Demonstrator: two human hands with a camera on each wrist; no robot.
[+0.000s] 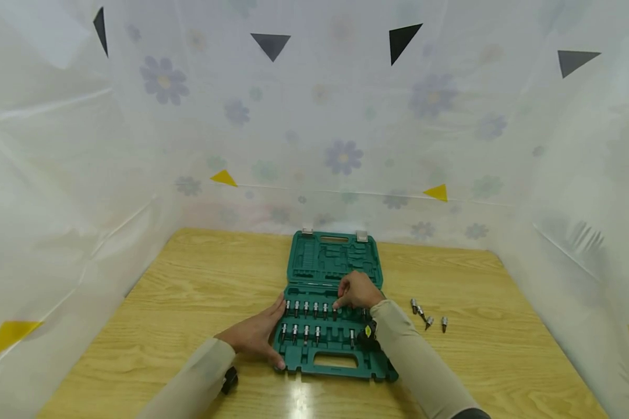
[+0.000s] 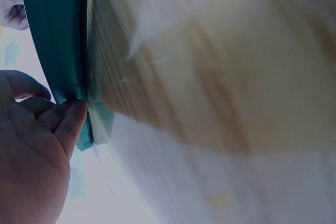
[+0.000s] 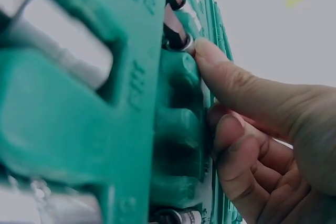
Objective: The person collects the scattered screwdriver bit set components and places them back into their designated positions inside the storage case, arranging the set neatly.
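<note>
A green tool case (image 1: pixel 297 359) lies unfolded on the table, with silver bit sockets standing in two rows of its near half. My left hand (image 1: pixel 257 334) rests against the case's left side, thumb near the front corner; in the left wrist view its fingertips (image 2: pixel 73 114) press the green rim. Over the back row is my right hand (image 1: pixel 360 290). In the right wrist view, its thumb touches the silver end of a bit socket (image 3: pixel 181 44) lying in a slot. The other fingers bend loosely beside the slots, with nothing visible between them.
Several loose bit sockets (image 1: pixel 413 305) lie on the wooden table (image 1: pixel 503 349) to the right of the case. The open lid (image 1: pixel 334 256) with its moulded recesses lies toward the back wall. White patterned sheeting (image 1: pixel 314 116) surrounds the table at the back and sides.
</note>
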